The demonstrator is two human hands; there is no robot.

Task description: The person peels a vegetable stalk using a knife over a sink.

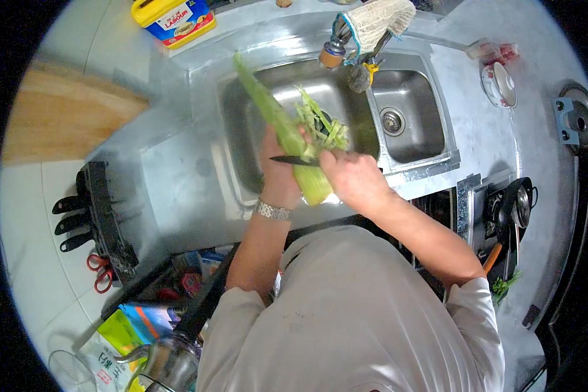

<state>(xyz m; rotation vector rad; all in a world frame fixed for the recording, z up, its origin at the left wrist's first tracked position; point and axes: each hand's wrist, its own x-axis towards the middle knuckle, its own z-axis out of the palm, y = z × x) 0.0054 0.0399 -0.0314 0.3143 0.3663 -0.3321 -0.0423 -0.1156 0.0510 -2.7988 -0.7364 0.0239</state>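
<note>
My left hand (pixel 279 171), with a metal-band watch at the wrist, is closed around a long, pale-green celtuce stem (pixel 317 186). The stem lies at a slant over the large sink basin (pixel 242 147), its thin end pointing to the far left and its thick end towards me. In my right hand (pixel 351 175) is a small dark-bladed knife (pixel 293 160), its blade crossing the stem close to my left hand. Its handle is hidden in my fingers. Beyond my right hand, a heap of green peelings (pixel 332 134) lies in the basin.
A faucet (pixel 333 53) with a cloth hung by it stands behind the basins. The smaller basin (pixel 408 104) is at the right. Several black-handled knives (pixel 72 224) and red scissors (pixel 100 271) are in a rack at the left. A lidded pot (pixel 500 85) stands far right.
</note>
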